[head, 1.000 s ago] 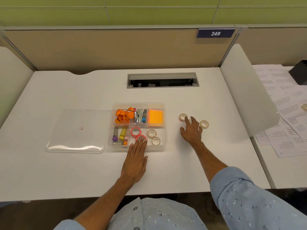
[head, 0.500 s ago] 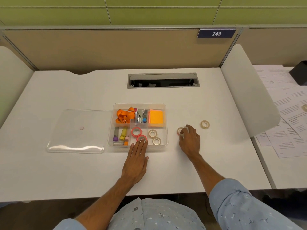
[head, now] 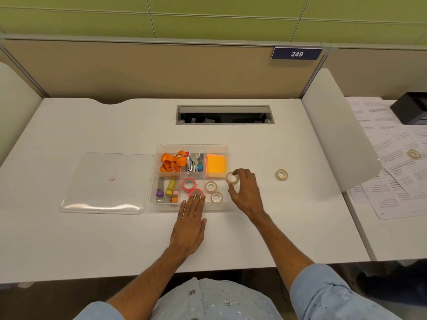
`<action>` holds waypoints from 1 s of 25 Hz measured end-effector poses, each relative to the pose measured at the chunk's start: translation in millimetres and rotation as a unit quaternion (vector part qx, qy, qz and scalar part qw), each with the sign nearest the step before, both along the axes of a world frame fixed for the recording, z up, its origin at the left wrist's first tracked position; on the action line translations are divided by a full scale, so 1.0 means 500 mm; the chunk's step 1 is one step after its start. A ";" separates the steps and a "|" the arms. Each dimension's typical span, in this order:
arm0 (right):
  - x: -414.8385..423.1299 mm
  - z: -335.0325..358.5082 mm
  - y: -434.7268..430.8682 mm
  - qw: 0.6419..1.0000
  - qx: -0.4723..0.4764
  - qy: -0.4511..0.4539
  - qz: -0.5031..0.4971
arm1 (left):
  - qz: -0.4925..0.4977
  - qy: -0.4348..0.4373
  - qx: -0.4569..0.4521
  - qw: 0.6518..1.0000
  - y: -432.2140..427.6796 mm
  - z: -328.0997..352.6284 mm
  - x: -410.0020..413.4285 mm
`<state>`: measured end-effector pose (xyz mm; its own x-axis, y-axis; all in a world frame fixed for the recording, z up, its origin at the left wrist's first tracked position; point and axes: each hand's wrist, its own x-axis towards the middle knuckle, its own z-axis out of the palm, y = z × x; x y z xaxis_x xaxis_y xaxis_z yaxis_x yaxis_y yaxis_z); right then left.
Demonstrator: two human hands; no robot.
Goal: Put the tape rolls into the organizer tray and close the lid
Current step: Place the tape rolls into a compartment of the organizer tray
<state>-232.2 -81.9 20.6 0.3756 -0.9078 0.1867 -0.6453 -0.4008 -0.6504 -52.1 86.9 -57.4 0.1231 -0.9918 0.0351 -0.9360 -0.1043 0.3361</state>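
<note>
A clear organizer tray [head: 227, 147] sits mid-desk. Its front right compartment holds two pink tape rolls [head: 189, 184] and two beige tape rolls [head: 211, 186]. My right hand [head: 245, 192] pinches a beige tape roll [head: 231, 178] just above the tray's right edge. My left hand [head: 190, 227] lies flat on the desk with fingers apart, and its fingertips rest on the tray's front rim beside a pink roll. Another beige tape roll [head: 281, 174] lies on the desk to the right. The clear lid [head: 104, 183] lies flat to the left of the tray.
The tray's other compartments hold an orange lanyard [head: 172, 161], orange sticky notes [head: 215, 163], markers and clips. A cable slot [head: 224, 114] opens at the back of the desk. A white divider [head: 335, 135] stands on the right, with papers and a roll beyond.
My right hand picked a beige roll off the desk and carried it left to the tray's right edge. My left hand stayed in place.
</note>
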 end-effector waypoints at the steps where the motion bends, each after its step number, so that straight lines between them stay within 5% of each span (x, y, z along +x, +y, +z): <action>1: 0.010 0.004 -0.002 1.000 0.000 0.014 0.023 | 0.000 -0.002 0.003 1.000 -0.001 0.000 -0.001; 7: 0.046 -0.011 -0.011 0.978 -0.007 0.188 0.088 | -0.009 -0.007 0.007 1.000 0.001 -0.007 0.002; 11: 0.045 -0.007 -0.015 0.973 -0.047 0.212 0.083 | -0.008 -0.008 -0.003 1.000 0.004 -0.007 0.002; 18: -0.045 -0.011 -0.074 0.983 -0.042 0.168 -0.056 | -0.005 -0.004 -0.014 1.000 0.003 -0.003 0.001; 25: -0.165 -0.057 -0.143 0.940 0.058 0.266 -0.206 | -0.006 -0.007 -0.005 1.000 0.006 -0.003 0.003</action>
<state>-314.6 -153.5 -7.9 0.0006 -0.9993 -0.0375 -0.9765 0.0075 -0.2152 -50.6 89.8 -58.9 0.1100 -0.9929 0.0459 -0.9420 -0.0894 0.3236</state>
